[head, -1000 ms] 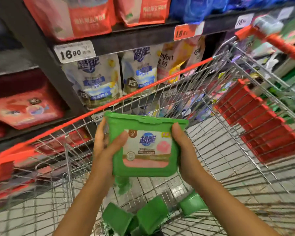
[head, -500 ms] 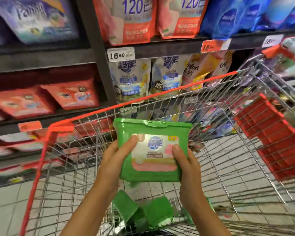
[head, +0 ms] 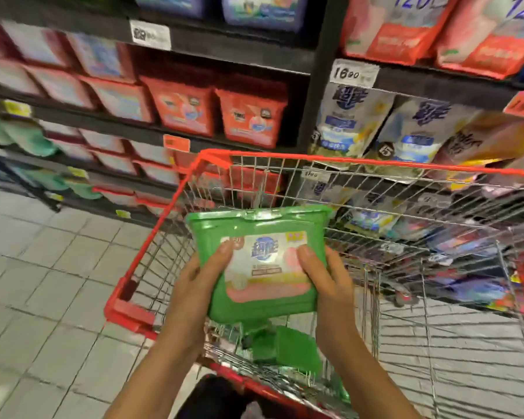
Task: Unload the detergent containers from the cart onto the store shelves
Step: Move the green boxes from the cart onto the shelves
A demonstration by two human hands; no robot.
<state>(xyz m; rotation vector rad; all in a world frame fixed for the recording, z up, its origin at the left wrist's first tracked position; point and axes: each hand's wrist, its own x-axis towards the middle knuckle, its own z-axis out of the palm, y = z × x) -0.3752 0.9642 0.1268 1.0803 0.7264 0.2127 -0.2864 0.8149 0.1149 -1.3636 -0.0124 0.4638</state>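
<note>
Both hands, left hand (head: 194, 285) and right hand (head: 324, 279), grip a green plastic detergent box (head: 263, 234), thumbs on its label, above the wire shopping cart (head: 436, 237) with red edges.

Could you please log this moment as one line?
held: green detergent container | left hand: grips left edge | right hand: grips right edge | where: above cart | cart: more green containers | shelved: not yet
</note>
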